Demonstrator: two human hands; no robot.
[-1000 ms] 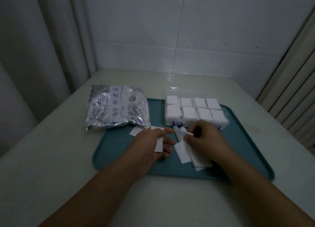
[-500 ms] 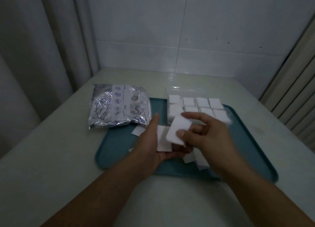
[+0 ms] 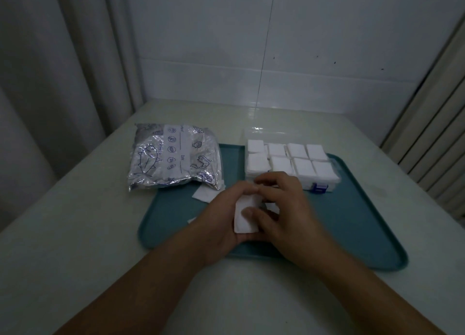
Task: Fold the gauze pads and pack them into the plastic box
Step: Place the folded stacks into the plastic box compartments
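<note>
Both hands' fingers (image 3: pixel 247 212) pinching one folded gauze pad (image 3: pixel 245 215), long axis near-to-far, above tray (image 3: pixel 364 224)

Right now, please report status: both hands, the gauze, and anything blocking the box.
Both hands, left hand and right hand, hold one gauze pad above the tray. Plastic box open, compartments full of pads. Path to box unobstructed.

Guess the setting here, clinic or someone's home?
Cannot say for sure; probably a plain prep room or supply-packing bench. A bare pale table against white tiled walls, a teal tray, and a clear plastic box of gauze squares.
</note>
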